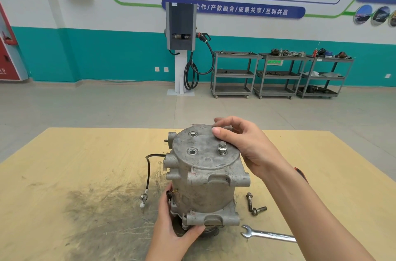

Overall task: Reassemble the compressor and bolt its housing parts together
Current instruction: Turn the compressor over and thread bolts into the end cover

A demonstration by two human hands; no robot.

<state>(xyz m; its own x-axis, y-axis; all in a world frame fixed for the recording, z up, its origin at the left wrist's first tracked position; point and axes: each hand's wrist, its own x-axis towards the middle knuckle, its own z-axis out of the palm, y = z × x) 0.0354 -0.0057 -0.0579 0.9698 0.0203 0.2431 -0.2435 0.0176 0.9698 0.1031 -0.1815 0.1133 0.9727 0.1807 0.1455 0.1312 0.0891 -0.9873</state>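
Currently the compressor [204,177] stands upright near the middle of the wooden table [64,175], its dull grey cast housing capped by a round cover [203,149]. One bolt [222,147] sits in the cover; two other holes show bare. A black cable [147,175] hangs from the left side of the housing and ends in a small plug resting on the table. The left hand [173,224] grips the lower flange, thumb curled under it. The right hand [242,145] rests curled over the cover's far rim. Two loose bolts [254,204] and a wrench [267,235] lie to the right. Dark smears mark the tabletop. Beyond, three grey carts [278,74] stand against a teal wall.
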